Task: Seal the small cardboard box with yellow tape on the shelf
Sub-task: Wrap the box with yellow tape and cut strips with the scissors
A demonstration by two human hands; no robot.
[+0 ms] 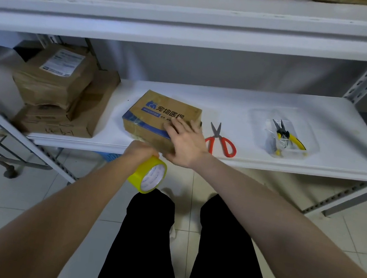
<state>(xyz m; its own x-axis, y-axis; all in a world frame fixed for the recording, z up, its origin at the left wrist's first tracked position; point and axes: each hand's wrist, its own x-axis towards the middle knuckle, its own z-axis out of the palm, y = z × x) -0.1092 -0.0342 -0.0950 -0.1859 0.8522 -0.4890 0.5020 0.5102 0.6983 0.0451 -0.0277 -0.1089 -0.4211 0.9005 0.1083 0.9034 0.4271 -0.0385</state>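
Small box (161, 114): one, lying on the lower shelf (242, 114) near its front edge, blue print facing up.
Tape roll (141, 174): one, yellow, hanging just in front of the shelf edge and below the small box's near corner.
Hands: two, both bare-armed.
Left hand (140, 150): gripping the tape roll from above, grip clamped on the roll's upper rim.
Right hand (185, 142): pressing flat on the small box's near right corner, grip apart, fingers spreading over the top.
Scissors (217, 136): one pair, red handles, lying just right of the small box, blades pointing toward the back.
Tray (307, 135): one, clear plastic, sitting further right on the same shelf.
Pliers (284, 134): one pair, yellow handles, lying inside the tray.
Stacked parcels (59, 89): three showing, brown, piling up at the shelf's left end, the top one carrying a white label.
Upper shelf (197, 20): carrying four brown boxes, all cut off by the top edge.
Legs: two, in black trousers, standing on a pale tiled floor.
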